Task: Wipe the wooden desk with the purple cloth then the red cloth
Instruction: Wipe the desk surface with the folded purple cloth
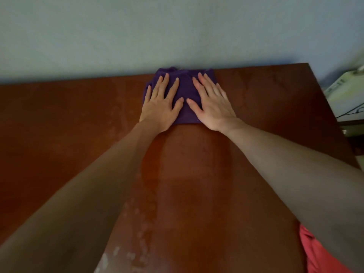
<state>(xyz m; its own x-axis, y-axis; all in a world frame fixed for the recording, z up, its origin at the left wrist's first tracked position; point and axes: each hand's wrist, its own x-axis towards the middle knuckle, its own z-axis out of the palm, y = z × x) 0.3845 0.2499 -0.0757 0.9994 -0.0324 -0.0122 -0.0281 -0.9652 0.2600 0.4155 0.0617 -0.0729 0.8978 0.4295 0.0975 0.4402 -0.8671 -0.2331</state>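
Pale blue-grey wall [137,32]: plain, fills the frame from 10 to 2 o'clock. Whitish appliance-like object [346,91]: at 3 o'clock, partly cut by the frame edge, dark cord across it; identity unclear.

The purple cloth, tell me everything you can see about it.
The purple cloth is a deep violet, soft-looking fabric, bunched and folded into a rough pad rather than spread out. It lies on the wooden desk at its far edge, against the wall. Both hands press flat on it, fingers spread: the left hand on its left part, the right hand on its right. Its far edge looks rumpled; the near edge shows between the wrists.
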